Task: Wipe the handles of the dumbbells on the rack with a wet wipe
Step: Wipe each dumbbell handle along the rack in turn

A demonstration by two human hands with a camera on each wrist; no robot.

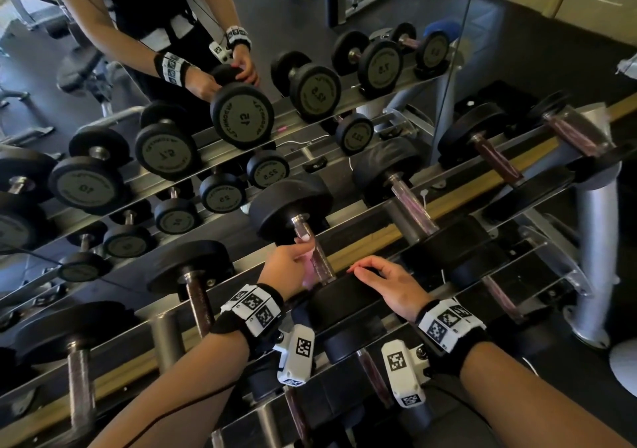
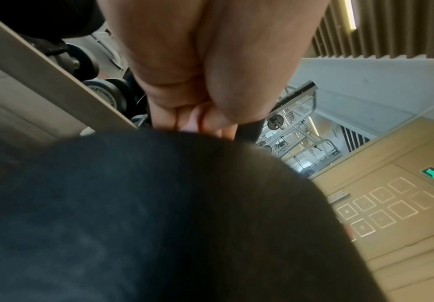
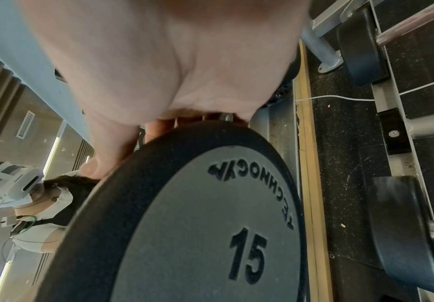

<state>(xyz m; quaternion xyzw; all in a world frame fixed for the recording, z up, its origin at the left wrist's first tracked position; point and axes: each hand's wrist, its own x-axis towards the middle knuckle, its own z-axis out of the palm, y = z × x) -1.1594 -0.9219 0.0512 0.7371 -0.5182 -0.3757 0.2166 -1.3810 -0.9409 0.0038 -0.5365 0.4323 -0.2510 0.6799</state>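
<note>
On the rack's top tier lies a 15 dumbbell with a far head (image 1: 289, 206) and a near head (image 1: 344, 304). My left hand (image 1: 293, 265) grips its knurled handle (image 1: 319, 258) through a pale pink wet wipe (image 1: 307, 277), fingers curled round it. In the left wrist view the curled fingers (image 2: 192, 119) show above the dark near head (image 2: 159, 204). My right hand (image 1: 386, 285) lies over the near head, fingers draped along its top. The right wrist view shows the palm (image 3: 172, 61) on the head marked 15 (image 3: 210, 214).
More dumbbells lie on the rack (image 1: 379, 237) to either side: one at the left (image 1: 196, 275), two at the right (image 1: 406, 189), (image 1: 496, 151). A lower tier holds others (image 1: 372, 375). A mirror (image 1: 241, 113) behind the rack reflects it and me.
</note>
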